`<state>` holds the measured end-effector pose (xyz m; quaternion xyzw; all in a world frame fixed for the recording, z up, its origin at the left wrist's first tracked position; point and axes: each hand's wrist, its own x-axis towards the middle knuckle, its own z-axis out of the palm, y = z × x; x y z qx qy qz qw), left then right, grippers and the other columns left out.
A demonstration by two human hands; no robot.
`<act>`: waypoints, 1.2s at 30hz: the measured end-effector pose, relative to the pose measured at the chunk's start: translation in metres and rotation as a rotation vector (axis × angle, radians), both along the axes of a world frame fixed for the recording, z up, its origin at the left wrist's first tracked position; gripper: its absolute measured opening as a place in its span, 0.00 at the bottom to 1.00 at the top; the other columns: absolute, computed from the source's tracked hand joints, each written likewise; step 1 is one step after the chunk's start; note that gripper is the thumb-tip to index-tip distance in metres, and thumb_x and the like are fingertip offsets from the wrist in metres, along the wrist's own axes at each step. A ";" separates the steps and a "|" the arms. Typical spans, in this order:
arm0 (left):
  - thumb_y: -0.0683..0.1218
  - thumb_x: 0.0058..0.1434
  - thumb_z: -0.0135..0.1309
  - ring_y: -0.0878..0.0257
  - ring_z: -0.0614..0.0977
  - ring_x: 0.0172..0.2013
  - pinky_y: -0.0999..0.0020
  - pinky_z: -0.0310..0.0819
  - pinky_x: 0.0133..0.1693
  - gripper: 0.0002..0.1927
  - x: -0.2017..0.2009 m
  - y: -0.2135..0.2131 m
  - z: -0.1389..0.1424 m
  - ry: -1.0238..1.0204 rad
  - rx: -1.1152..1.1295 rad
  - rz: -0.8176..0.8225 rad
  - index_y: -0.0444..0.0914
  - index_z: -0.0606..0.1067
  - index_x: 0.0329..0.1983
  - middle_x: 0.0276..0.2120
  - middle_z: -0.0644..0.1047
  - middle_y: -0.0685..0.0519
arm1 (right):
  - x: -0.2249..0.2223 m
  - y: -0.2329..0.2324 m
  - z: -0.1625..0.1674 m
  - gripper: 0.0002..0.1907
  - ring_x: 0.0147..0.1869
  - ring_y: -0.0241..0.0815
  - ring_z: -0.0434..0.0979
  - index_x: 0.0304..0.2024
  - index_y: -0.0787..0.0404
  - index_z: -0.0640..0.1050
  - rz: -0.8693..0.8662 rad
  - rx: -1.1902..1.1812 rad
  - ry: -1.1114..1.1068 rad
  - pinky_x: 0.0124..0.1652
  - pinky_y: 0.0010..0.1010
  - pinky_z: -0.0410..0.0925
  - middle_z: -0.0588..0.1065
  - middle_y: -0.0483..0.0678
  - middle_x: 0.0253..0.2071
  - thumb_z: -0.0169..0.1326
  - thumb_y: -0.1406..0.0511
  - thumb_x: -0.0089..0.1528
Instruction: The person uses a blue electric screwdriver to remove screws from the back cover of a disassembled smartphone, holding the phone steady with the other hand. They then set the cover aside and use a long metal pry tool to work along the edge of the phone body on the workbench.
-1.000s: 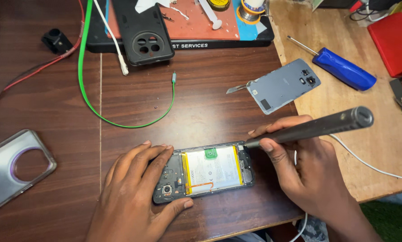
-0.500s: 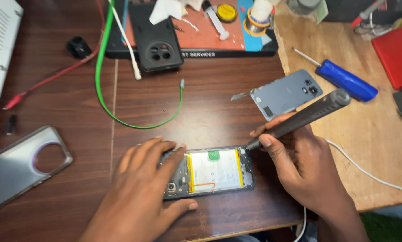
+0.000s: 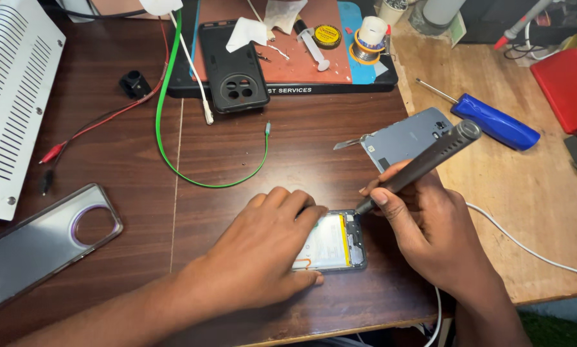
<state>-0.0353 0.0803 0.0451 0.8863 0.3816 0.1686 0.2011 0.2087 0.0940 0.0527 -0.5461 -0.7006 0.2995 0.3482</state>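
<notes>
At the far left lies a white vented metal box (image 3: 15,96), and nearer on that side a clear phone case (image 3: 41,241) with a round camera ring rests flat on the dark wooden table (image 3: 237,148). Red clip leads (image 3: 96,125) and a small black block (image 3: 135,83) lie between the box and a green cable (image 3: 173,148) that loops across the wood. At the far middle sits a work mat (image 3: 288,64) with a black front edge carrying a strip of white lettering; on it lie a black phone case (image 3: 235,67), white paper scraps (image 3: 247,32), a small round yellow-lidded tin (image 3: 326,36) and a reel of solder wire (image 3: 369,40).

Near the front edge, the left hand (image 3: 263,250) lies flat with fingers spread over the opened phone (image 3: 337,241), pressing it to the table and hiding most of it; only its right end with the pale battery shows. Just right of it, the right hand (image 3: 430,225) pinches a dark pen-shaped electric screwdriver (image 3: 423,164) between thumb and fingers, its tip touching the phone's far right corner. Behind that tool lies a grey phone back cover (image 3: 404,138) with tweezers (image 3: 349,142) beside it. Further right, on a lighter wooden surface, rest a blue-handled screwdriver (image 3: 488,119), a red box (image 3: 568,87) and a white cable (image 3: 526,244).
</notes>
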 end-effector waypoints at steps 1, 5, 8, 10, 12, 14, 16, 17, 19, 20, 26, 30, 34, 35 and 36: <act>0.55 0.45 0.69 0.46 0.72 0.51 0.52 0.65 0.50 0.40 0.001 0.002 0.000 -0.009 -0.008 0.003 0.30 0.72 0.57 0.48 0.73 0.43 | -0.001 0.000 0.000 0.12 0.45 0.39 0.87 0.49 0.66 0.71 -0.001 0.002 -0.004 0.43 0.31 0.78 0.84 0.52 0.40 0.53 0.66 0.66; 0.55 0.42 0.70 0.47 0.71 0.50 0.53 0.65 0.50 0.42 0.002 0.006 -0.001 -0.033 -0.038 0.015 0.30 0.72 0.57 0.47 0.72 0.43 | -0.002 0.002 0.001 0.11 0.44 0.38 0.87 0.48 0.65 0.72 0.003 0.015 -0.035 0.42 0.30 0.79 0.83 0.51 0.40 0.53 0.66 0.65; 0.56 0.43 0.70 0.47 0.71 0.51 0.53 0.65 0.51 0.41 -0.001 0.005 -0.006 -0.093 -0.057 0.011 0.32 0.73 0.57 0.48 0.73 0.44 | 0.000 0.001 -0.002 0.11 0.44 0.38 0.86 0.48 0.66 0.71 0.000 0.028 0.000 0.43 0.31 0.78 0.84 0.51 0.39 0.53 0.67 0.66; 0.56 0.44 0.69 0.47 0.71 0.51 0.53 0.65 0.52 0.40 -0.005 0.006 -0.011 -0.134 -0.034 0.005 0.32 0.73 0.57 0.49 0.72 0.44 | 0.002 0.002 -0.006 0.11 0.43 0.38 0.85 0.49 0.66 0.71 0.028 0.057 0.053 0.43 0.30 0.77 0.83 0.51 0.40 0.53 0.67 0.67; 0.57 0.46 0.69 0.47 0.71 0.52 0.53 0.65 0.52 0.40 -0.007 0.008 -0.015 -0.159 0.031 0.005 0.31 0.73 0.57 0.50 0.72 0.43 | 0.003 0.004 -0.008 0.10 0.43 0.38 0.84 0.49 0.66 0.70 0.045 0.084 0.058 0.43 0.29 0.76 0.83 0.51 0.40 0.52 0.67 0.68; 0.57 0.47 0.68 0.47 0.71 0.51 0.52 0.65 0.52 0.39 -0.008 0.012 -0.018 -0.158 0.073 0.003 0.31 0.73 0.58 0.50 0.72 0.43 | 0.001 0.009 -0.008 0.10 0.43 0.37 0.84 0.49 0.66 0.70 0.046 0.125 0.030 0.44 0.28 0.76 0.83 0.51 0.40 0.52 0.67 0.69; 0.57 0.48 0.67 0.47 0.71 0.51 0.51 0.65 0.52 0.39 -0.008 0.017 -0.019 -0.154 0.096 0.005 0.31 0.73 0.58 0.50 0.72 0.42 | 0.000 0.017 -0.002 0.10 0.44 0.37 0.85 0.49 0.66 0.71 0.090 0.122 -0.037 0.43 0.28 0.76 0.82 0.50 0.40 0.52 0.67 0.68; 0.57 0.48 0.67 0.47 0.71 0.51 0.51 0.65 0.53 0.39 -0.008 0.019 -0.019 -0.151 0.097 0.005 0.31 0.73 0.58 0.50 0.72 0.42 | -0.001 0.022 0.002 0.10 0.44 0.37 0.85 0.49 0.66 0.71 0.110 0.121 -0.071 0.43 0.27 0.76 0.82 0.50 0.40 0.52 0.67 0.68; 0.57 0.48 0.67 0.46 0.70 0.51 0.51 0.65 0.53 0.39 -0.009 0.022 -0.019 -0.149 0.097 0.003 0.31 0.73 0.58 0.50 0.72 0.42 | -0.003 0.035 0.010 0.11 0.41 0.37 0.84 0.49 0.65 0.71 0.160 0.077 -0.103 0.40 0.28 0.75 0.81 0.49 0.37 0.53 0.66 0.67; 0.58 0.48 0.67 0.46 0.70 0.51 0.51 0.65 0.53 0.39 -0.010 0.022 -0.019 -0.153 0.093 0.002 0.31 0.73 0.58 0.50 0.72 0.42 | -0.003 0.041 0.014 0.12 0.40 0.37 0.84 0.49 0.65 0.71 0.183 0.053 -0.122 0.38 0.29 0.75 0.80 0.49 0.36 0.53 0.66 0.66; 0.57 0.48 0.66 0.46 0.70 0.51 0.51 0.65 0.53 0.39 -0.014 0.017 -0.021 -0.149 0.063 0.018 0.30 0.72 0.58 0.50 0.71 0.42 | 0.008 0.057 0.014 0.11 0.35 0.36 0.80 0.49 0.64 0.72 0.357 -0.005 -0.175 0.36 0.30 0.73 0.80 0.48 0.33 0.54 0.65 0.67; 0.58 0.47 0.67 0.45 0.70 0.51 0.50 0.64 0.53 0.40 -0.016 0.014 -0.015 -0.149 0.047 0.045 0.30 0.72 0.58 0.51 0.71 0.42 | 0.013 0.059 -0.006 0.09 0.46 0.37 0.81 0.50 0.64 0.70 0.434 0.007 0.102 0.44 0.29 0.75 0.79 0.50 0.44 0.51 0.66 0.70; 0.56 0.54 0.65 0.47 0.73 0.50 0.52 0.67 0.53 0.31 -0.007 0.022 -0.008 -0.227 -0.011 0.095 0.34 0.75 0.56 0.48 0.75 0.46 | 0.021 0.062 -0.016 0.10 0.50 0.40 0.82 0.53 0.63 0.66 0.432 -0.018 0.321 0.47 0.30 0.77 0.79 0.52 0.47 0.49 0.67 0.72; 0.54 0.57 0.63 0.48 0.74 0.51 0.54 0.68 0.53 0.26 -0.002 0.026 -0.009 -0.257 -0.011 0.120 0.36 0.76 0.55 0.47 0.76 0.47 | 0.023 0.062 -0.017 0.10 0.51 0.40 0.83 0.53 0.62 0.64 0.424 -0.038 0.378 0.47 0.30 0.77 0.79 0.53 0.47 0.48 0.67 0.72; 0.52 0.61 0.61 0.49 0.76 0.51 0.55 0.70 0.53 0.22 0.003 0.030 -0.010 -0.285 -0.007 0.144 0.37 0.77 0.54 0.47 0.77 0.48 | 0.025 0.062 -0.018 0.10 0.50 0.40 0.83 0.53 0.62 0.65 0.414 -0.036 0.384 0.47 0.30 0.77 0.79 0.53 0.47 0.48 0.68 0.72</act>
